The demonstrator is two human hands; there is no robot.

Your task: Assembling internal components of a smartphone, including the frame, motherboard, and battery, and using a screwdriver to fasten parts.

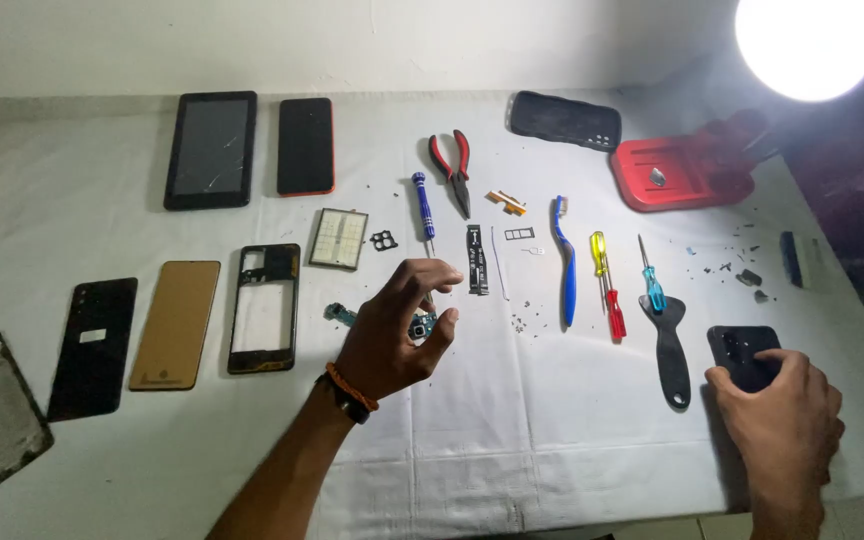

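Note:
My left hand [392,335] hovers over the middle of the white cloth and pinches a small circuit board [422,326] between thumb and fingers. An orange band and a dark strap sit on its wrist. My right hand [780,408] rests at the lower right, fingers laid over a black phone [740,350] lying on the cloth. A dark flex strip [476,260] and a blue-handled screwdriver [424,210] lie just beyond the left hand. A second small board [340,315] lies left of it.
Laid out on the cloth: a tablet [210,149], a phone with an orange edge [305,146], a phone frame [265,307], back covers [176,324], pliers [453,165], a blue toothbrush [565,262], screwdrivers [608,285], a black spatula tool [669,350], a red tray [680,174]. A bright lamp [805,42] glares top right.

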